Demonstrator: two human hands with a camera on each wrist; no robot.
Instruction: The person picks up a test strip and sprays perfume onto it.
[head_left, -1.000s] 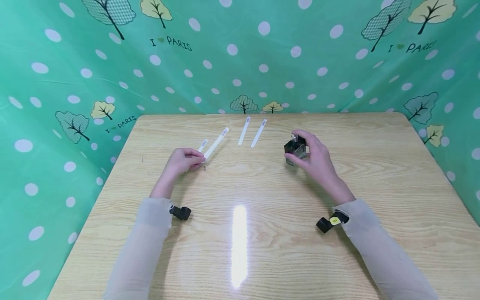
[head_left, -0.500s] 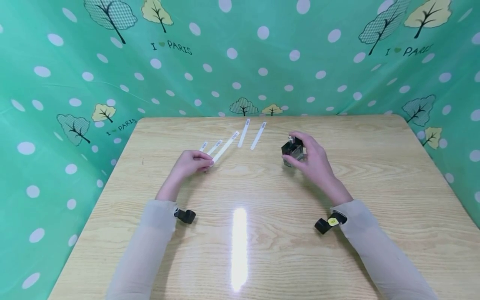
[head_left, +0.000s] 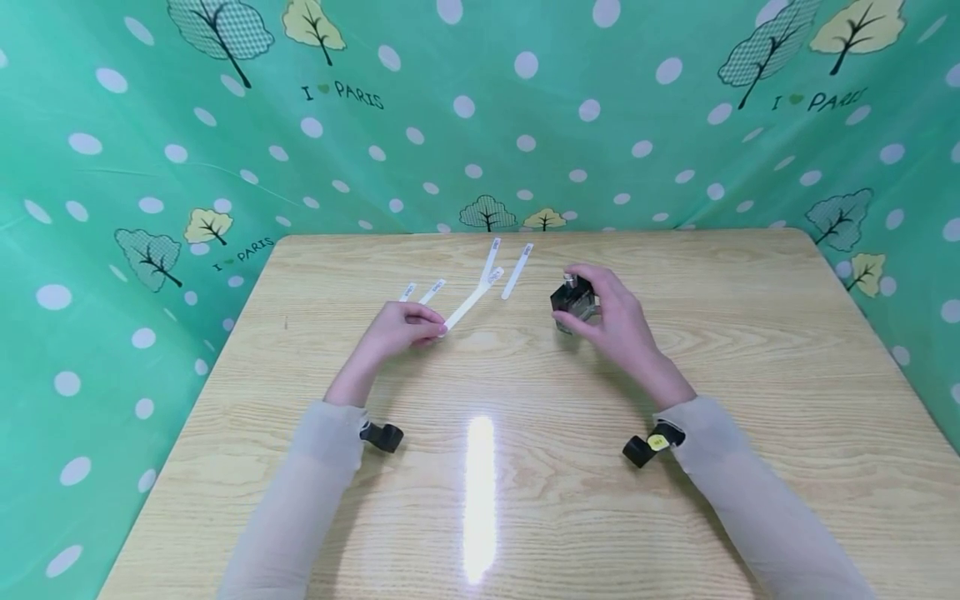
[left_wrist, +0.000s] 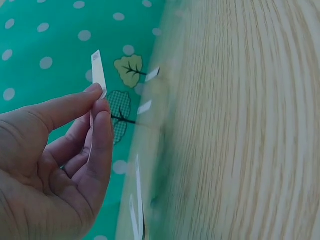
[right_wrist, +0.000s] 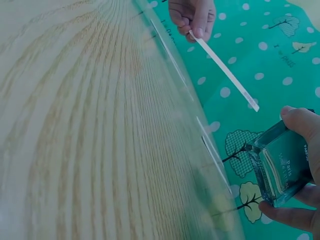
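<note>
My left hand (head_left: 405, 325) pinches a white paper scent strip (head_left: 467, 308) by its near end, between thumb and fingertips. The strip points up and to the right, its printed end outward; in the left wrist view the strip (left_wrist: 98, 72) rises from the fingertips. My right hand (head_left: 622, 325) grips a square glass perfume bottle (head_left: 572, 300), index finger at the silver top, thumb on the near side. In the right wrist view the bottle (right_wrist: 281, 167) is tilted and shows faint lettering. The strip's printed end lies between the two hands, apart from the bottle.
On the wooden table (head_left: 570, 467), two strips lie behind my left hand, a left one (head_left: 407, 292) and another (head_left: 432, 292). Two more lie farther back, one strip (head_left: 491, 254) beside another (head_left: 517, 271). A green dotted cloth (head_left: 562, 108) hangs behind the table.
My left hand has moved right with the pinched strip, uncovering another strip behind it. My right hand has shifted slightly left with the perfume bottle, so the two are closer together.
</note>
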